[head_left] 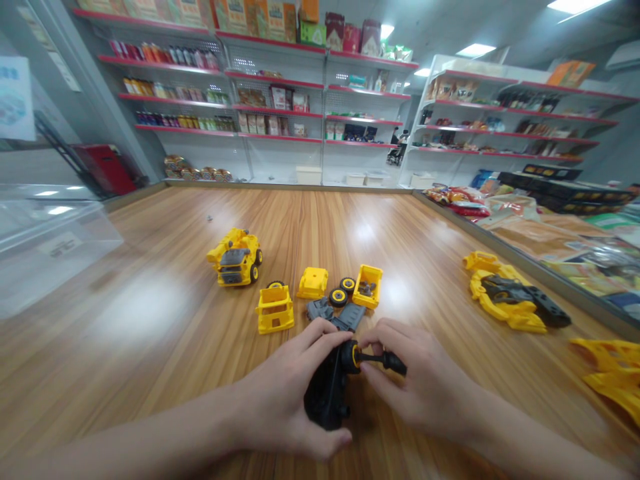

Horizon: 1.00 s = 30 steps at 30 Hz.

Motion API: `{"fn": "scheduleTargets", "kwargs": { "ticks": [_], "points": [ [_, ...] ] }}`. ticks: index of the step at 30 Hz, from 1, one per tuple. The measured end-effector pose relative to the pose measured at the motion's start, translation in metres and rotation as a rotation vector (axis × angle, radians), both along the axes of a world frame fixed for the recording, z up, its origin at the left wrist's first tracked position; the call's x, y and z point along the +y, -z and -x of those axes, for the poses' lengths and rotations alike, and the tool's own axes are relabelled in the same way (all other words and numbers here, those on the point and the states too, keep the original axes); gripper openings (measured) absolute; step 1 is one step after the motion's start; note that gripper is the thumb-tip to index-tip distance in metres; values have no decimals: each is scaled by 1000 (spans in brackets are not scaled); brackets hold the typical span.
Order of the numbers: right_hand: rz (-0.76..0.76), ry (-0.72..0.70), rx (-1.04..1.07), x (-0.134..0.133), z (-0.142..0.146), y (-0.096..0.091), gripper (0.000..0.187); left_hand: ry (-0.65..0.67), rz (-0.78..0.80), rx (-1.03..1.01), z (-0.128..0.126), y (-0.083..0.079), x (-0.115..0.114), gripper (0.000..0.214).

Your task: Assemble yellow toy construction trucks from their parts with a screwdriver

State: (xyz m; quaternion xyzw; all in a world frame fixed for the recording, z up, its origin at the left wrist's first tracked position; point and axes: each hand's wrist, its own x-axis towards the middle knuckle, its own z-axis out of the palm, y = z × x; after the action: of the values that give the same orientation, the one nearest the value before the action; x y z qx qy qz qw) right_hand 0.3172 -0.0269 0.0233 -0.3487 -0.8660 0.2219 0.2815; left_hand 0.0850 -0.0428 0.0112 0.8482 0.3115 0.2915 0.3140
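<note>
The left hand (287, 383) is clamped around a black toy base (324, 393) on the near part of the table (150, 360), hiding much of its left side. The right hand (420, 370) grips a screwdriver (373, 359), covering part of its handle; the tip, perhaps seated, is lost at a wheel (347, 359) on the base. Yellow parts (613, 370) are cut off at the right edge.
</note>
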Motion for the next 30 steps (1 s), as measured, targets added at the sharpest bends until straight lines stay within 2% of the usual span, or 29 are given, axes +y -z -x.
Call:
{"fn": "scheduleTargets", "kwargs": {
  "ticks": [6, 10, 13, 21, 25, 30],
  "points": [
    [-35, -32, -4, 1, 0, -1, 7, 1, -10, 2, 1, 1, 0, 92],
    [-20, -18, -65, 0, -1, -1, 15, 5, -11, 17, 1, 2, 0, 93],
    [8, -1, -37, -2, -1, 0, 2, 14, -5, 19, 1, 2, 0, 93],
    [1, -24, -89, -1, 0, -3, 12, 8, -14, 29, 1, 2, 0, 94],
    [24, -4, -120, -1, 0, -4, 5, 17, -23, 39, 1, 2, 0, 96],
    [65, 4, -157, -2, 1, -2, 13, -34, -111, 82, 3, 3, 1, 100]
  ]
}}
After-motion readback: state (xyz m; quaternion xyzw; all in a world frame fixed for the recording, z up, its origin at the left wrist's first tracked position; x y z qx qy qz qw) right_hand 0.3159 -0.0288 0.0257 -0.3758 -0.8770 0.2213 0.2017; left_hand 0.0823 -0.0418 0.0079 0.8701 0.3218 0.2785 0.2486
